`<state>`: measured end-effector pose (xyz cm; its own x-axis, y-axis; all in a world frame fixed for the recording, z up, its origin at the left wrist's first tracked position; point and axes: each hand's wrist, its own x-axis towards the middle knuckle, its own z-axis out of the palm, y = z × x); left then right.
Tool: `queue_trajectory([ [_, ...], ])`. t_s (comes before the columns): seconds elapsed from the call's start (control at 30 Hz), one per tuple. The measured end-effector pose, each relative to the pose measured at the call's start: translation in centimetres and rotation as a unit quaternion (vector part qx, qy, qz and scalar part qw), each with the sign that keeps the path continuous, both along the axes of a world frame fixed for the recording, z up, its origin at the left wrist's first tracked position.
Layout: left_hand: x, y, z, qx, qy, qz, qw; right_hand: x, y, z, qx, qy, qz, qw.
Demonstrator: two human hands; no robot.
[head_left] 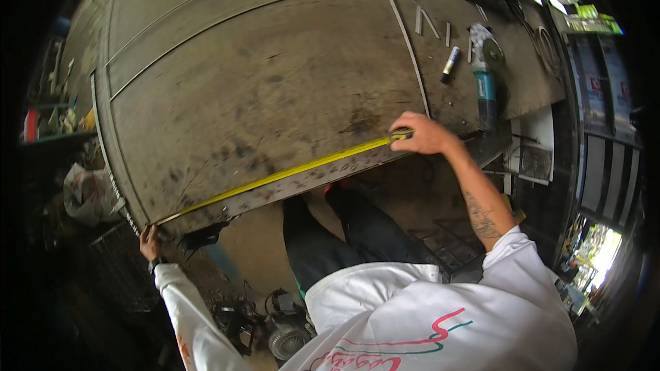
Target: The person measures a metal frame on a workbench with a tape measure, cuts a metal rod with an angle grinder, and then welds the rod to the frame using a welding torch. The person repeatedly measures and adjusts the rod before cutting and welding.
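A yellow tape measure (295,172) is pulled out along the near edge of a large worn workbench (261,89). Its dark case sits in my right hand (427,137), fingers closed round it, by the lower end of a thin metal bar (410,45). At the bench's near left corner, my left hand (148,243) pinches the tape's free end against a metal bar along the left side. The thin bars lie on the bench top as a frame with crossbars.
An angle grinder (485,86) with a teal body lies on the right of the bench, beside a marker (450,64) and several short metal offcuts (430,22). A pale bag (93,194) is off the left side. Machinery (285,333) stands on the floor below.
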<state>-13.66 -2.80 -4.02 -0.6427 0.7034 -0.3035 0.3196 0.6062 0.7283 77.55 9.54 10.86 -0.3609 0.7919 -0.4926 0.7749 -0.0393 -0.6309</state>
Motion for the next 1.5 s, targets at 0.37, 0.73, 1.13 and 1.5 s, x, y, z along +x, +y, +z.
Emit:
queue_trajectory([
  [0.37, -2.0, 2.1, 4.5, -0.102, -0.038, -0.001, 0.994, 15.3, -0.4, -0.9, 0.046, -0.111, -0.063, 0.991],
  [0.73, -0.2, 3.0, 6.1, -0.154, -0.016, 0.056, 0.986, 15.9, -0.5, 0.0, 0.023, -0.19, -0.098, 0.977],
  [1.13, 1.3, 3.5, 6.1, -0.137, -0.026, -0.038, 0.99, 18.0, -0.4, -0.3, 0.01, -0.129, -0.085, 0.988],
  [1.5, -0.5, 1.7, 6.0, -0.118, -0.04, 0.027, 0.992, 17.3, -2.6, -0.3, 0.131, -0.076, -0.123, 0.981],
])
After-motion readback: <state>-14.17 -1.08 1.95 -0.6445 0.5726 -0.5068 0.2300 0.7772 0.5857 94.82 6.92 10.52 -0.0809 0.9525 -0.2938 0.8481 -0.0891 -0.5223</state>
